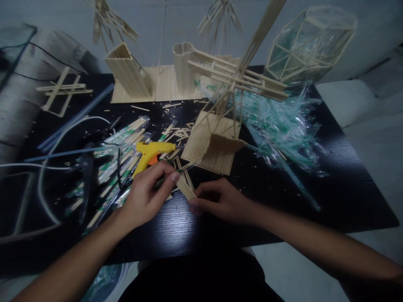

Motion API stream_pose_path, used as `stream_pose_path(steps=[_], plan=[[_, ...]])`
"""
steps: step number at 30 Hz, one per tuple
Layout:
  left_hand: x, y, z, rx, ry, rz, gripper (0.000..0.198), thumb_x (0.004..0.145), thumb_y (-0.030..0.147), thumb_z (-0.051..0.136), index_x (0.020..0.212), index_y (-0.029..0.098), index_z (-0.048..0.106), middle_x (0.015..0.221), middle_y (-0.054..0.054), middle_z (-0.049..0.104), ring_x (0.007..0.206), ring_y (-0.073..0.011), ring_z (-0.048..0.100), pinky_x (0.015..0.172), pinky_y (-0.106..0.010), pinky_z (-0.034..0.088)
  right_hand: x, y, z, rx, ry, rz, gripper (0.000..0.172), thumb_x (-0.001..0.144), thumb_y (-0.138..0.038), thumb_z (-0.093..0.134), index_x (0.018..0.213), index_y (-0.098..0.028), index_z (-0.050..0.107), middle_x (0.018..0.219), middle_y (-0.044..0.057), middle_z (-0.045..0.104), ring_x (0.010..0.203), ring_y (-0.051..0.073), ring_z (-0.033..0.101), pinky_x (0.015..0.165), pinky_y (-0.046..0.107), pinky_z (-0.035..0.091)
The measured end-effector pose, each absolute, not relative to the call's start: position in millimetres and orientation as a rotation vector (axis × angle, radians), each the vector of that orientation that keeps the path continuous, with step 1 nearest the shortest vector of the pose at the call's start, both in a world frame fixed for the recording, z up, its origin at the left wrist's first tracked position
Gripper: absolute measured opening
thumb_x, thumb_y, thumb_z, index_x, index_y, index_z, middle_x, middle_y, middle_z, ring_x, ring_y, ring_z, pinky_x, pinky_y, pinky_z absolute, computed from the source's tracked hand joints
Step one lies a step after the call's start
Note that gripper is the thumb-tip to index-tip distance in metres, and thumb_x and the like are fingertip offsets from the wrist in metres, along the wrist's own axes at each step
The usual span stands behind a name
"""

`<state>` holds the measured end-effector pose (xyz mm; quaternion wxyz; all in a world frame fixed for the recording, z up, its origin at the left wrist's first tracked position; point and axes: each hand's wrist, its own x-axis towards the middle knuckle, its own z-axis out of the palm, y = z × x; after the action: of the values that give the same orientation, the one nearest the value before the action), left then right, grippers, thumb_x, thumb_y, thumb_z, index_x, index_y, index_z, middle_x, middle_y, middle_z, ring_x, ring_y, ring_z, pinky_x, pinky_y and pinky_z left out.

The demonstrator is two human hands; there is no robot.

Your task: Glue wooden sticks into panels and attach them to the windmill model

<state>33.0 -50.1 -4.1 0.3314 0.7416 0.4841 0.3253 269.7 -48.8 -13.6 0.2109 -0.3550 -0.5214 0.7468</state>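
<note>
A short, flat bundle of thin wooden sticks [186,187] is pinched between my two hands above the black table. My left hand [151,191] grips its upper left end with thumb and forefinger, and a thin strip with green on it shows by those fingers. At the lower right end, my right hand [218,199] closes thumb and fingers on the sticks. Just beyond my left hand lies a yellow glue gun [154,147] with an orange trigger, its nozzle pointing right. Past the hands stands a stick-built windmill model [233,84] on a square stick base [197,144].
Wrapped stick packs [110,180] and a white cable [40,184] lie left on the black table [340,184]. Crumpled plastic wrappers [283,121] spread at right. Behind stand a slanted stick tower [129,73], a round stick tower [184,71] and a stick wheel frame [310,46].
</note>
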Motion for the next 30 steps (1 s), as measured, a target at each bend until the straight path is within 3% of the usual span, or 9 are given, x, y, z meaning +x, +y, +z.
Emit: stream_pose_path(steps=[30], plan=[[34.3, -49.7, -4.8, 2.051, 1.258, 0.853, 0.011, 0.102, 0.019, 0.056, 0.091, 0.02, 0.06, 0.078, 0.002, 0.06, 0.07, -0.0113, 0.057, 0.066, -0.025, 0.046, 269.6, -50.1, -17.7, -0.966, -1.375, 2.152, 0.032, 0.085, -0.045, 0.083, 0.078, -0.015, 0.071, 0.071, 0.001, 0.072, 0.065, 0.013, 0.066, 0.067, 0.025, 0.053]])
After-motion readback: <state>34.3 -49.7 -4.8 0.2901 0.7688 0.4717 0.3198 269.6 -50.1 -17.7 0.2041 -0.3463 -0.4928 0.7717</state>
